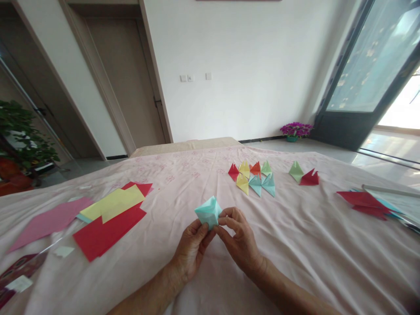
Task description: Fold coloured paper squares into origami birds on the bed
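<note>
A small light-turquoise folded paper (207, 211) is held above the pink cloth, its layers partly spread at the top. My left hand (193, 245) pinches its lower corner between thumb and fingers. At its right edge, my right hand (239, 236) grips the paper with thumb and fingertips, the other fingers curled. Beyond the hands, to the right, stands a cluster of folded paper pieces (255, 175) in red, yellow, orange, green and blue. A green folded piece (296, 172) and a red folded piece (309, 177) sit apart from that cluster.
Flat sheets lie on the left: red paper (108, 232), yellow paper (114, 203) and pink paper (49, 223). More red paper (364, 203) rests at the right beside a pale tray-like object (393, 197). A wrinkled pink cloth (183, 175) covers the surface.
</note>
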A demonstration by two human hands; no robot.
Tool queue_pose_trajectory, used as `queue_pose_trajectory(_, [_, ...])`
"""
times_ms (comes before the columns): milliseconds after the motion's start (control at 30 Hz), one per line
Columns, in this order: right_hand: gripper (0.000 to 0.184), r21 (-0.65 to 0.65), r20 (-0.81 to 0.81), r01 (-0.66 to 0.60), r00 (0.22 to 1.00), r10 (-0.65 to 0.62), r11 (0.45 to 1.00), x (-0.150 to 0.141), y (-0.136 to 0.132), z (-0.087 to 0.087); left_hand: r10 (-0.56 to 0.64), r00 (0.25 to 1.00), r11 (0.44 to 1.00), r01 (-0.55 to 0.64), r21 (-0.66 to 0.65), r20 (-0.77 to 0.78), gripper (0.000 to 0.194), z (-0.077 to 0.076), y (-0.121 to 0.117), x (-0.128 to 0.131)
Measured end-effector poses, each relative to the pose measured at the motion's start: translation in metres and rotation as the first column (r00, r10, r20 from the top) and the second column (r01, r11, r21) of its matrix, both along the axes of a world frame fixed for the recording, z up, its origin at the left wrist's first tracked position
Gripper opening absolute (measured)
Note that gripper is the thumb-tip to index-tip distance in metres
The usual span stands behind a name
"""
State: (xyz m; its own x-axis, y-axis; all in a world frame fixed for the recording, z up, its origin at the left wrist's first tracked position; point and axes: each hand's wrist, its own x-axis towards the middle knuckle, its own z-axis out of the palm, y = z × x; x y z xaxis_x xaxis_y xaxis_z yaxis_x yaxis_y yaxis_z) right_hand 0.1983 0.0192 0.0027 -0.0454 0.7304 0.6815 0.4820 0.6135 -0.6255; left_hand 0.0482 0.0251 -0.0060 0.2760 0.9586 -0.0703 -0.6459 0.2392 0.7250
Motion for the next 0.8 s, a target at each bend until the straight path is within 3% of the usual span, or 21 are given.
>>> queue_pose_trajectory(300, [0.006,-0.061,0.040,-0.077,0.996,0.079,0.995,0.0036,-0.0046,0.0040,-0.004,1.000,1.000,0.005,0.018,-0.028,0.029,-0.0045,-0.0010,0.0004])
queue_pose_trajectory(533, [0.009,-0.155,0.008,0.076,0.997,-0.075,0.985,-0.0009,-0.0022,-0.0033,0.015,0.999,1.000,-0.015,0.011,-0.028,0.027,-0.0045,0.0004,0.0005])
queue_pose_trajectory(700, [0.024,-0.324,-0.126,0.028,0.989,-0.073,0.946,-0.0030,0.0013,-0.0034,0.006,0.998,1.000,-0.006,-0.001,-0.055,0.035,-0.0038,0.0000,0.0008])
queue_pose_trajectory(800, [0.010,-0.332,-0.092,0.049,0.992,-0.084,0.942,-0.0018,0.0014,0.0001,-0.015,0.995,1.000,0.015,-0.001,-0.097,0.036,-0.0045,-0.0002,0.0012])
